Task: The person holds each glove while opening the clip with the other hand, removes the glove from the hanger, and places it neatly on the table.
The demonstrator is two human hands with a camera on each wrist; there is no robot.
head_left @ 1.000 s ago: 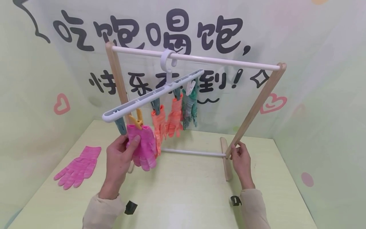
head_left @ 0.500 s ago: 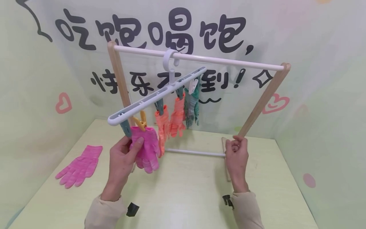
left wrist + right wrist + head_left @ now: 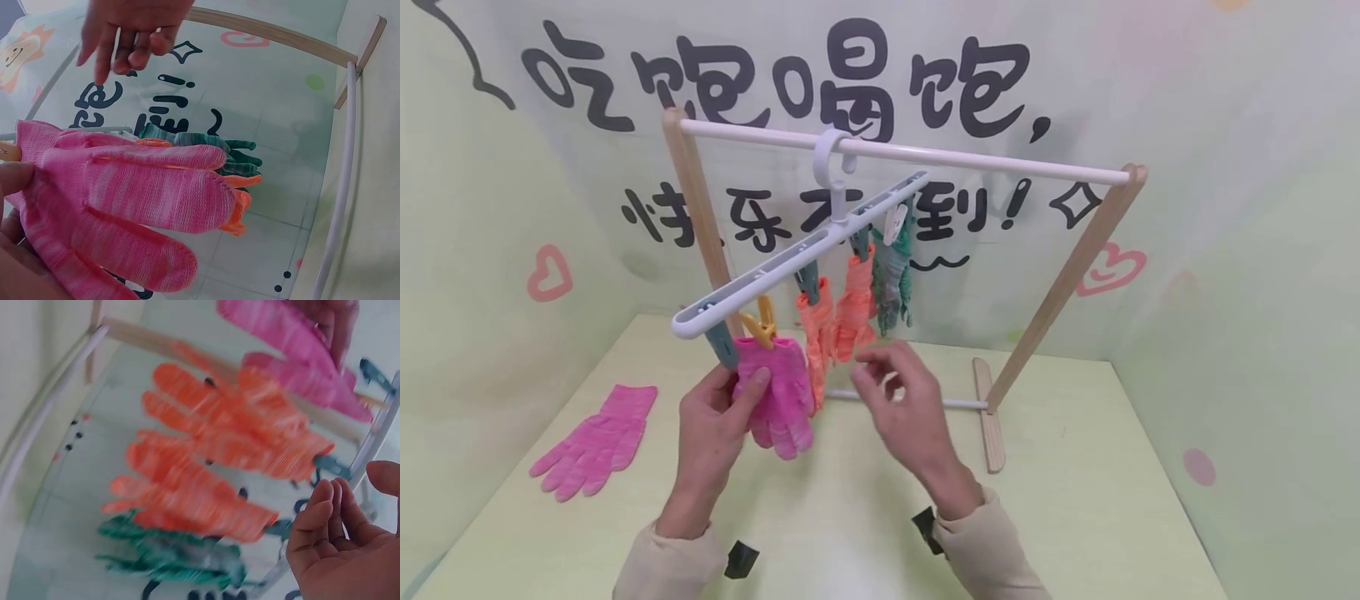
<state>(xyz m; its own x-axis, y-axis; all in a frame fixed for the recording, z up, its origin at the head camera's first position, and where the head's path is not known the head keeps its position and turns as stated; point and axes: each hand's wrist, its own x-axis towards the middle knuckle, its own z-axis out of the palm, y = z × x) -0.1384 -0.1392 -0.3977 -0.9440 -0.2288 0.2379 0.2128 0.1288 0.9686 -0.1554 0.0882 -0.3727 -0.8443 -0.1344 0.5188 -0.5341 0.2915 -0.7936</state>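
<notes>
My left hand (image 3: pixel 711 425) pinches a pink glove (image 3: pixel 782 392) near its cuff, thumb in front, fingers behind. A yellow clothespin (image 3: pixel 763 323) is at the glove's cuff, and a blue-grey clothespin (image 3: pixel 720 343) hangs beside it from the near end of the grey hanger (image 3: pixel 775 271). My right hand (image 3: pixel 910 408) is in the air right of the gloves, fingers loosely bent, nothing in them; the right wrist view shows the palm (image 3: pixel 356 556) without any object. Orange gloves (image 3: pixel 855 308) and a green glove (image 3: pixel 895 275) hang farther along the hanger on clothespins, one of them white (image 3: pixel 895 223).
The hanger hooks over the white top rod (image 3: pixel 970 158) of a stand with wooden posts (image 3: pixel 1067 283). Its lower rod (image 3: pixel 962 404) runs just above the table (image 3: pixel 1075 500). Another pink glove (image 3: pixel 597 442) lies flat on the table at left. Printed walls (image 3: pixel 1225 250) enclose the table.
My right hand has moved left from beside the foot of the right post towards the hanging gloves. My left hand keeps its hold on the pink glove, almost in place.
</notes>
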